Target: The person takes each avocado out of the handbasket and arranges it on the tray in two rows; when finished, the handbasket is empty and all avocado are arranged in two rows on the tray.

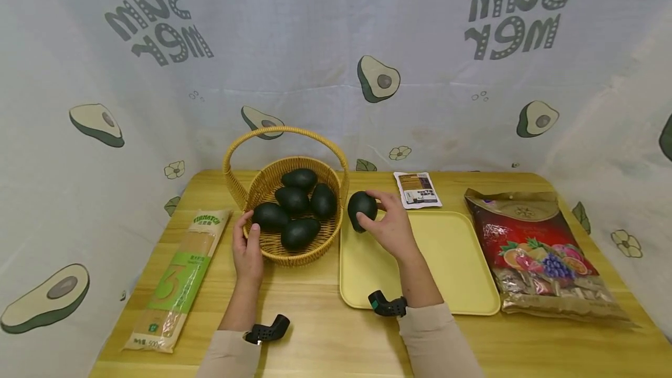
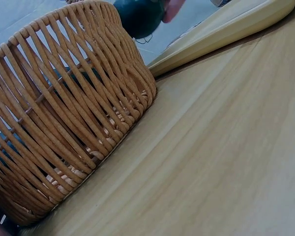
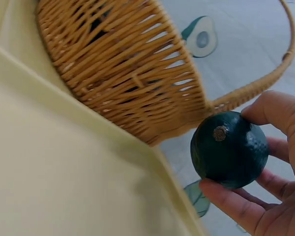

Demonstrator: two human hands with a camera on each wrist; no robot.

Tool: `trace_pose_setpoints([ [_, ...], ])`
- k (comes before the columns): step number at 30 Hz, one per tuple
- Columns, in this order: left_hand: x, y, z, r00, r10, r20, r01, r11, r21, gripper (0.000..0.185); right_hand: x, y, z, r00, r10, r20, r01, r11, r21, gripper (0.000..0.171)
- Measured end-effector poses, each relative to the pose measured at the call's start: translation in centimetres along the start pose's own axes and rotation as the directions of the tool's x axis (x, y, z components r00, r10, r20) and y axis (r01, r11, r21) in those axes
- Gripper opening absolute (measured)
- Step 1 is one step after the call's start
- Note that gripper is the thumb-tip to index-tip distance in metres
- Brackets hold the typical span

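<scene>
A wicker basket [image 1: 278, 249] with a hoop handle holds several dark green avocados [image 1: 293, 198]. My left hand [image 1: 247, 231] grips the basket's near-left rim, thumb on the rim and fingers outside. My right hand [image 1: 370, 210] holds one more avocado [image 1: 360, 206] just right of the basket, above the far-left corner of the yellow tray [image 1: 451, 261]. In the right wrist view this avocado [image 3: 228, 147] shows its stem end, pinched between thumb and fingers [image 3: 236, 204], beside the basket [image 3: 123, 73]. The left wrist view shows the basket wall [image 2: 64, 113] and the held avocado [image 2: 140, 17] behind it.
A long pasta packet [image 1: 178, 279] lies at the table's left. A small white sachet [image 1: 417, 189] sits behind the tray and a large red snack bag [image 1: 541, 249] to its right. Avocado-print cloth walls surround the wooden table [image 1: 315, 331].
</scene>
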State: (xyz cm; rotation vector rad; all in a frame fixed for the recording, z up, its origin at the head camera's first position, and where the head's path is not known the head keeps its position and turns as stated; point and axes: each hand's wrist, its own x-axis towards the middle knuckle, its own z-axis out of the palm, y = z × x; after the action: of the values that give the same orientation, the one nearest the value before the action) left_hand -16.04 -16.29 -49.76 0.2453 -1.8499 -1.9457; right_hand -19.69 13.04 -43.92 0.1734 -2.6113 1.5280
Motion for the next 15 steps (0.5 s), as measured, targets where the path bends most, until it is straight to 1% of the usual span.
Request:
trace_pose_setpoints([
  [7, -0.1, 0.0, 0.0, 1.000, 0.005, 0.008, -0.005, 1.000, -0.008, 0.038, 0.2, 0.9, 1.5, 0.999, 0.041, 0.015, -0.040, 0.997, -0.063, 0.057],
  [15, -0.1, 0.2, -0.1, 1.000, 0.006, 0.010, -0.006, 1.000, 0.001, 0.038, 0.3, 1.3, 2.6, 0.999, 0.048, 0.018, -0.046, 0.994, -0.100, 0.058],
])
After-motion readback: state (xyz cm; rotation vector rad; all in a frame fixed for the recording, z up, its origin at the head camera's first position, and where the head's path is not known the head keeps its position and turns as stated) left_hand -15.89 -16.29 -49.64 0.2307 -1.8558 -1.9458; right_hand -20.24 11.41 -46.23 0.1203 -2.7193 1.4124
